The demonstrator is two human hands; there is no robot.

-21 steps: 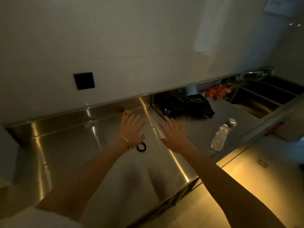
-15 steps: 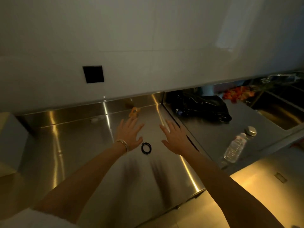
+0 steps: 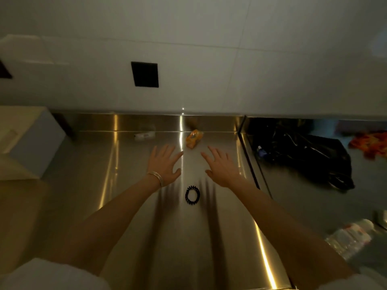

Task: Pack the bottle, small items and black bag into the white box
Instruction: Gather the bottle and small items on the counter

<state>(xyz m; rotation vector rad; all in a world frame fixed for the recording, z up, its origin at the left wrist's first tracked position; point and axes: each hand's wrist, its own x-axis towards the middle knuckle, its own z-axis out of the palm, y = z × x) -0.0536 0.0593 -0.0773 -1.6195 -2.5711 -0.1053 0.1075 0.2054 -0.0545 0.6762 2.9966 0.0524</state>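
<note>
Both hands hover flat over the steel counter (image 3: 129,206), fingers spread and empty. My left hand (image 3: 165,164) wears thin bangles at the wrist. My right hand (image 3: 223,167) is level with it. A black coil hair tie (image 3: 192,195) lies between my wrists. A small orange packet (image 3: 194,138) lies just beyond my fingertips, and a small white tube (image 3: 144,135) rests by the backsplash. The black bag (image 3: 310,155) is crumpled on the counter to the right. A clear plastic bottle (image 3: 349,239) lies blurred at the lower right. The white box (image 3: 27,141) stands at the left.
A white tiled wall with a black square plate (image 3: 145,74) rises behind the counter. A seam (image 3: 251,160) divides the two counter sections. Orange-red cloth (image 3: 370,143) lies at the far right beyond the bag.
The view has swung left: the box has come into sight and the bottle and bag have slid toward the right edge. Both hands stay spread and empty, now a little beyond the hair tie.
</note>
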